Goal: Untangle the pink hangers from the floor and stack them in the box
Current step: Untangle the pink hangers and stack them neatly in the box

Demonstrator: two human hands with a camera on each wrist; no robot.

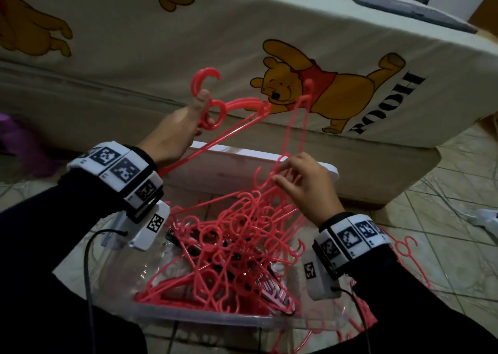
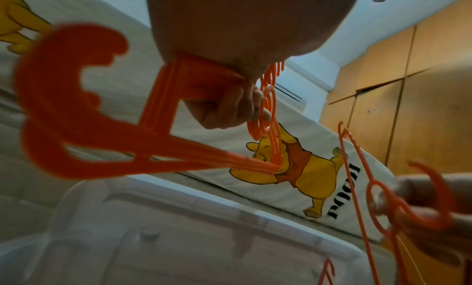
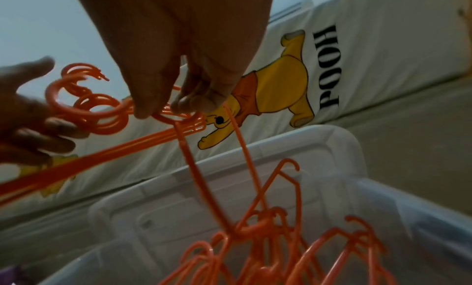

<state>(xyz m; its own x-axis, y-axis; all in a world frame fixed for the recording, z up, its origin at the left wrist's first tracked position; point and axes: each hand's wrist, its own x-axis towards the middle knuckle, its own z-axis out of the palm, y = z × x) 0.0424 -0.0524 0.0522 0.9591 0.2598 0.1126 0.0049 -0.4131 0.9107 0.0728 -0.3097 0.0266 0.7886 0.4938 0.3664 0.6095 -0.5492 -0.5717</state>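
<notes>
While a tangled heap of pink hangers (image 1: 229, 248) fills the clear box (image 1: 204, 320) at lower centre, too many to count, sorting looks about midway. The left hand (image 1: 179, 127), centre-left, grips an aligned bundle (image 1: 215, 111) of several. The right hand (image 1: 301, 183), centre-right, pinches one hanger (image 1: 295, 127). A few strays (image 1: 404, 245) lie on the floor at lower right.

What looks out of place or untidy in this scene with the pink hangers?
The hangers in the clear box are a tangled heap, not a stack. A few hangers lie on the tiled floor to its right. The left hand grips an aligned bundle, while the right hand pinches one hanger snagged in the heap.
</notes>
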